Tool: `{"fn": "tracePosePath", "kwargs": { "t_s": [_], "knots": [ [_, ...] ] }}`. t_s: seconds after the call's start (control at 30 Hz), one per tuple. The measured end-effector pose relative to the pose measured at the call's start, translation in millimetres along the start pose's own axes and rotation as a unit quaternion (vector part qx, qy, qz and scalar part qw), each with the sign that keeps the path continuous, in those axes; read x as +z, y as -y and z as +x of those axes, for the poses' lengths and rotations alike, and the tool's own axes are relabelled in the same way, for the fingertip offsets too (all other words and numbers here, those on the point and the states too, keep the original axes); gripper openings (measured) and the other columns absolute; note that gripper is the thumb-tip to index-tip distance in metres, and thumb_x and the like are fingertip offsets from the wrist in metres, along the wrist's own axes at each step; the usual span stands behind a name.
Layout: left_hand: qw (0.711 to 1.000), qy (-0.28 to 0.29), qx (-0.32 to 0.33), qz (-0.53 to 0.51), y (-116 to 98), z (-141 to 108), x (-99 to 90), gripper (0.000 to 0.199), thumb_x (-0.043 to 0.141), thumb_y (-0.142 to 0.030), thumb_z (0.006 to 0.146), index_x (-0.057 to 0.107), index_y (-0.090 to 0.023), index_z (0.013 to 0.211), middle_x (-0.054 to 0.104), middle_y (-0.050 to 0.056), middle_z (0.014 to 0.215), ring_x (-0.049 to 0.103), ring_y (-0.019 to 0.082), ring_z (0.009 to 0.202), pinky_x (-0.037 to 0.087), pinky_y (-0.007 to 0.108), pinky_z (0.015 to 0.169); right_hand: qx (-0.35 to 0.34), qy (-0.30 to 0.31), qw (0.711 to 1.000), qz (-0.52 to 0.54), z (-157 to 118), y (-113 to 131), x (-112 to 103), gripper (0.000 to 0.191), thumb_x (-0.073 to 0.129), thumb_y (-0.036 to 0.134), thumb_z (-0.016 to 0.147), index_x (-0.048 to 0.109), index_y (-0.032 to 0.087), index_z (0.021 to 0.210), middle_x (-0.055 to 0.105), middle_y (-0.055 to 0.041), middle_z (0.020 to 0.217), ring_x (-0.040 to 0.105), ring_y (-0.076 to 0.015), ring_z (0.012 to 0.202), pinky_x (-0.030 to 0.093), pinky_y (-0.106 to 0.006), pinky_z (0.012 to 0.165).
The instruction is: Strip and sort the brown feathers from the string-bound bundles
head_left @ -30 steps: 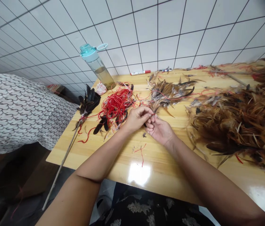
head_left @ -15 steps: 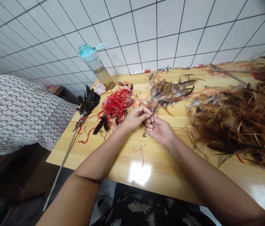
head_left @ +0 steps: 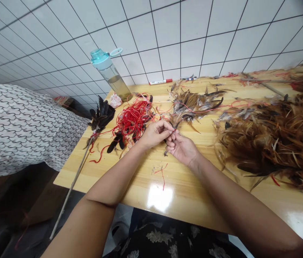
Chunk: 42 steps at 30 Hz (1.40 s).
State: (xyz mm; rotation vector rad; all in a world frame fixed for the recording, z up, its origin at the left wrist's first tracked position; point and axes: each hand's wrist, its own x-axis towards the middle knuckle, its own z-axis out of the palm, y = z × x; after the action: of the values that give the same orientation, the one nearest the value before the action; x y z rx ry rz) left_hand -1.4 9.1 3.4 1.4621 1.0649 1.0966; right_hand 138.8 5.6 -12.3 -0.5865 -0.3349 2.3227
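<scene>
Head view | hands (head_left: 156,134) (head_left: 183,148) pinching wispy feather tuft (head_left: 176,120) | tangled red string (head_left: 133,118)

Just beside the red string tangle (head_left: 132,118), the left hand (head_left: 157,135) bends into a pinch, fingertips meeting the curled fingers of the right hand (head_left: 183,148), palm upturned, farther from the tangle.

the bare left hand (head_left: 158,134) and the bare right hand (head_left: 182,147) meet, fingertips pinching the base of a small brown feather tuft (head_left: 176,120), between a tangled red string heap (head_left: 132,120) and a large brown feather pile (head_left: 275,139).
</scene>
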Motion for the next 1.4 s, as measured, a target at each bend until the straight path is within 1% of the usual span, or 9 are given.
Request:
{"fn": "tracePosePath", "kwargs": {
  "t_s": [0.1,0.23,0.37,0.57,0.7,0.8,1.03,1.27,1.4],
  "knots": [
    [1.0,-0.004,0.021,0.014,1,1,0.7,0.012,0.066,-0.02,0.075,0.059,-0.012,0.081,0.066,0.001,0.069,0.063,0.008,0.061,0.051,0.021,0.061,0.0,-0.001,1.0,0.004,0,0,0,0.041,0.034,0.031,0.099,0.047,0.016,0.064,0.045,0.0023,0.06,0.036,-0.0064,0.047,0.03,-0.018,0.045],
    [0.998,-0.015,0.039,0.04,4,1,1.7,0.007,0.062,-0.016,0.075,0.057,-0.013,0.08,0.065,0.001,0.068,0.063,0.008,0.061,0.05,0.021,0.06,-0.003,0.004,1.0,0.001,0,0,-1,0.037,0.042,0.035,0.096,0.046,0.017,0.064,0.045,0.0033,0.059,0.036,-0.0068,0.046,0.03,-0.018,0.045],
    [0.99,-0.061,0.05,0.116,7,0,4.2,0.007,0.059,-0.013,0.075,0.057,-0.015,0.081,0.063,-0.001,0.067,0.06,0.008,0.06,0.047,0.021,0.06,-0.006,0.001,1.0,0.006,1,-1,-2,0.037,0.044,0.036,0.096,0.047,0.017,0.064,0.044,0.0039,0.057,0.036,-0.0065,0.046,0.03,-0.018,0.045],
    [0.94,-0.137,0.136,0.282,1,-3,12.2,0.01,0.057,-0.009,0.072,0.054,-0.018,0.076,0.058,-0.001,0.073,0.053,0.01,0.065,0.043,0.022,0.063,0.0,-0.004,1.0,0.004,0,-1,-1,0.039,0.045,0.039,0.095,0.045,0.017,0.062,0.042,0.0044,0.054,0.036,-0.0068,0.045,0.03,-0.019,0.044],
    [0.907,-0.143,0.189,0.348,-2,-2,15.2,0.012,0.054,-0.007,0.073,0.053,-0.019,0.075,0.057,0.0,0.074,0.053,0.012,0.07,0.043,0.025,0.069,-0.001,-0.008,1.0,0.002,0,-2,-1,0.04,0.047,0.042,0.094,0.044,0.018,0.062,0.041,0.0049,0.052,0.035,-0.0069,0.044,0.03,-0.019,0.044],
    [0.897,-0.145,0.205,0.364,-2,-2,15.3,0.012,0.053,-0.007,0.074,0.052,-0.019,0.075,0.057,0.0,0.075,0.053,0.013,0.073,0.043,0.026,0.071,0.001,-0.012,1.0,0.003,1,-3,0,0.042,0.045,0.042,0.095,0.045,0.017,0.061,0.041,0.0047,0.051,0.035,-0.0068,0.044,0.031,-0.019,0.045],
    [0.912,-0.146,0.184,0.337,-2,-4,16.6,0.013,0.052,-0.006,0.073,0.052,-0.019,0.073,0.056,0.0,0.073,0.053,0.012,0.072,0.043,0.026,0.07,0.001,-0.012,1.0,-0.014,0,-5,1,0.044,0.046,0.045,0.093,0.044,0.018,0.06,0.04,0.0048,0.049,0.034,-0.007,0.044,0.03,-0.02,0.044],
    [0.972,-0.127,0.092,0.173,6,-3,17.0,0.013,0.053,-0.008,0.073,0.048,-0.019,0.076,0.054,-0.004,0.067,0.051,0.007,0.055,0.042,0.02,0.055,0.006,-0.03,1.0,0.002,-1,-5,3,0.036,0.053,0.046,0.09,0.048,0.018,0.068,0.046,0.0054,0.055,0.036,-0.006,0.043,0.028,-0.019,0.041],
    [0.984,-0.119,0.069,0.115,8,0,9.8,0.014,0.054,-0.008,0.071,0.047,-0.019,0.076,0.052,-0.006,0.063,0.049,0.005,0.049,0.038,0.018,0.049,0.006,-0.042,0.999,-0.015,-1,-4,4,0.03,0.051,0.042,0.092,0.051,0.018,0.074,0.05,0.0044,0.059,0.038,-0.0052,0.044,0.029,-0.017,0.042]
  ]
}}
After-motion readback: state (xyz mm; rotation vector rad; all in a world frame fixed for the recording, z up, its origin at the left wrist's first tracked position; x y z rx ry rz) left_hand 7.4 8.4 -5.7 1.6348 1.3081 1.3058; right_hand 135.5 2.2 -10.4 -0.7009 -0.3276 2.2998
